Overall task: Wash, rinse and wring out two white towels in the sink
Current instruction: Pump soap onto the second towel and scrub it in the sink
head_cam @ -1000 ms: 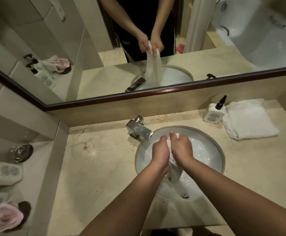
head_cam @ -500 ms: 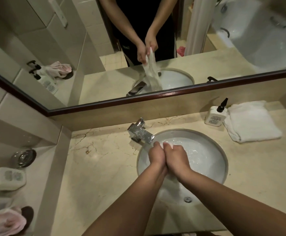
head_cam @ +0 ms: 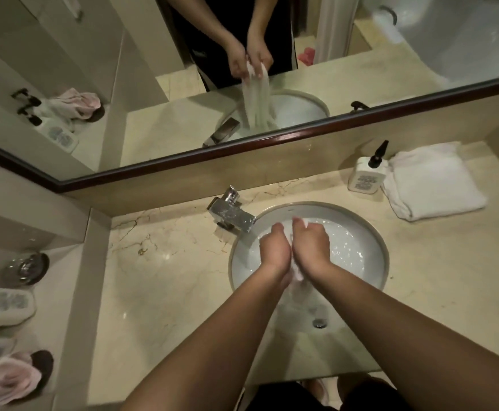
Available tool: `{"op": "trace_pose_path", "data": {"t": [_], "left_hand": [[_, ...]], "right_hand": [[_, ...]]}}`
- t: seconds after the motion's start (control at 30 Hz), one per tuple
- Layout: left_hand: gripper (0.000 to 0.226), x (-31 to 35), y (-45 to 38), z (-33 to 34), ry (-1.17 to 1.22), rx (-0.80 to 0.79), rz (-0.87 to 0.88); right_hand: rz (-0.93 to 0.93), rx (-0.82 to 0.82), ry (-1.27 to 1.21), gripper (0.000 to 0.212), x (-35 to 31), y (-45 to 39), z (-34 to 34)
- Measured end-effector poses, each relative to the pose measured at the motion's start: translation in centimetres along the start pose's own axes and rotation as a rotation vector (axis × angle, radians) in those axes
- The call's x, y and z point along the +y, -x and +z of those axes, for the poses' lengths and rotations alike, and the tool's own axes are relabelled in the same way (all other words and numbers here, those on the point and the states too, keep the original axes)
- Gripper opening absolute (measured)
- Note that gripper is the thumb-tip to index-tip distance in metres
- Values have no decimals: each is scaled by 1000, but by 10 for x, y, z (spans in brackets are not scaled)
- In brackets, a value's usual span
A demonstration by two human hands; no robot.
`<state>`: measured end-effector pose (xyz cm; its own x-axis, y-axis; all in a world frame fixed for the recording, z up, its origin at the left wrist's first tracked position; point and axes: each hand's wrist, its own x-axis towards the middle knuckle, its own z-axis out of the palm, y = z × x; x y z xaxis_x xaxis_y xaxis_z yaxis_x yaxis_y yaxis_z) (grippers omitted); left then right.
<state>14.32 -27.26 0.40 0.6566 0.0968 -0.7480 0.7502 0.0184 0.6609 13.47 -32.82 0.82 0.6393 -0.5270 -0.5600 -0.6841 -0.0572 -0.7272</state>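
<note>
**Wet towel pressed between both hands over the basin**

The left hand [head_cam: 275,250] and right hand [head_cam: 310,247] meet above the round white sink [head_cam: 381,256], palms turned toward each other, with the wet white towel [head_cam: 297,272] caught between them. Each grip is curled round the cloth; only slivers of it show, a small white tuft above the right fingers and a bunched, soaked strip below the wrists. The mirror [head_cam: 361,69] gives its shape better: a limp, wrinkled length hanging from the hands down into the bowl. Water lies rippled in the far part of the basin. The chrome tap [head_cam: 233,215] stands at the sink's far left rim, just beside the left hand.

The second white towel [head_cam: 432,179], dry-looking and folded into a thick square, lies on the marble worktop [head_cam: 168,277] at the far right, touching a white pump bottle [head_cam: 367,173].
</note>
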Motion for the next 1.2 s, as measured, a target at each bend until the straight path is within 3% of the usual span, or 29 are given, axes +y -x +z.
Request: {"op": "trace_pose_path", "data": {"t": [0.1, 0.2, 0.37, 0.5, 0.67, 0.83, 1.0, 1.2], "left_hand": [[36, 0, -2, 1, -1, 49, 47], [34, 2, -7, -6, 95, 103, -41], [33, -5, 10, 13, -20, 23, 29], [35, 3, 2, 6, -17, 133, -13], [34, -8, 20, 21, -44, 24, -22], [33, -5, 7, 9, 16, 137, -71], [31, -16, 22, 26, -42, 16, -32], [33, -12, 5, 20, -18, 60, -65]], "right_hand": [[17, -52, -18, 41, 0, 1, -3], [-51, -152, 17, 40, 4, 20, 2], [10, -7, -35, 44, 0, -8, -13], [-44, -112, -12, 40, 13, 13, -8], [-20, 6, -26, 42, 6, -10, -22], [-39, -137, -14, 42, 25, 12, -11], [-23, -4, -26, 44, 22, -15, -25], [-52, -105, -19, 46, 29, 2, -19]]}}
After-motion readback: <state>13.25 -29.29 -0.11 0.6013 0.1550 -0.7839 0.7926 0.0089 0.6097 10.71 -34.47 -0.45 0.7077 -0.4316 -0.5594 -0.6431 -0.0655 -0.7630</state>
